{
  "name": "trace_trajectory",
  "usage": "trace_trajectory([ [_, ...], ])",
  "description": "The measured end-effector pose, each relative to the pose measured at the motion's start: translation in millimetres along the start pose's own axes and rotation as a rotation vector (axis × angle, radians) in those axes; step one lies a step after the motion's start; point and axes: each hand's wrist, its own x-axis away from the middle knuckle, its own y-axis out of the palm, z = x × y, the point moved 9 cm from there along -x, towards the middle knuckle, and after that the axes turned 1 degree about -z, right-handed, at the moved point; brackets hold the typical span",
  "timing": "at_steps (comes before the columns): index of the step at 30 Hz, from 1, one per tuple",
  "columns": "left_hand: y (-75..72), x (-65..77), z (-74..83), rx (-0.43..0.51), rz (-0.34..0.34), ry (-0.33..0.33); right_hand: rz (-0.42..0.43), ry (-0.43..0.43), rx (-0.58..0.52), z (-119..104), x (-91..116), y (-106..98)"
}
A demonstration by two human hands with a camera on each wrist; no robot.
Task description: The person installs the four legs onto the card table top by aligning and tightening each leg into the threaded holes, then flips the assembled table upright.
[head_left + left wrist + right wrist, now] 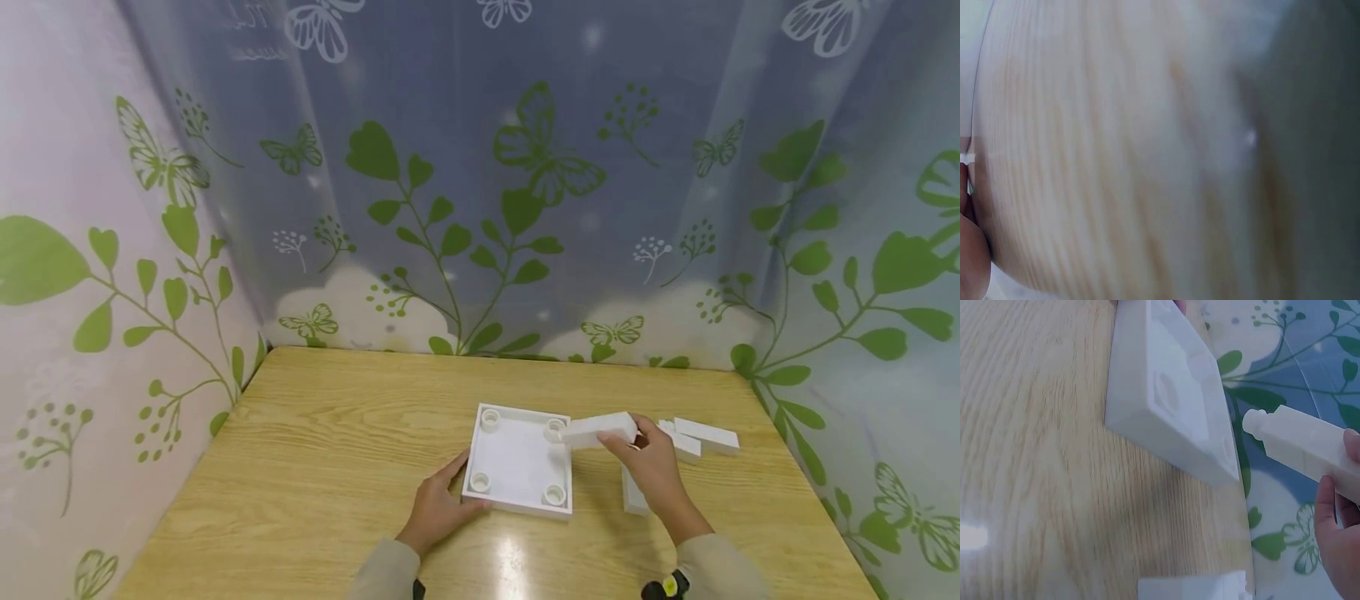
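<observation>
One white block (597, 431) is pinched by the raised right hand (657, 469), right of the frame's centre, its peg (1254, 424) pointing sideways. If this slant is not corrected, a ring (550, 429) could be missed and the tray (517, 462) pushed, although its lower left corner is held by the left hand (441, 506).

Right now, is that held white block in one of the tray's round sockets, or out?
Out. The right hand holds the white block, and in the right wrist view its round knob shows bare, away from the tray.
</observation>
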Motion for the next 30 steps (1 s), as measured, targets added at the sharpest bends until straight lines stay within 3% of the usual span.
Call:
trace_trajectory([
  [10, -0.3, 0.4, -0.2, -0.006, 0.002, 0.004, -0.06, -0.013, -0.014, -22.6, -15.4, 38.5],
  [23, -1.5, 1.8, -0.3, -0.022, -0.002, -0.013, -0.069, -0.043, -0.009, -40.9, -37.2, 77.4],
  [30, -3.5, 0.7, 2.8, -0.029, 0.019, 0.02, -0.068, -0.086, 0.015, -58.0, -48.0, 98.6],
])
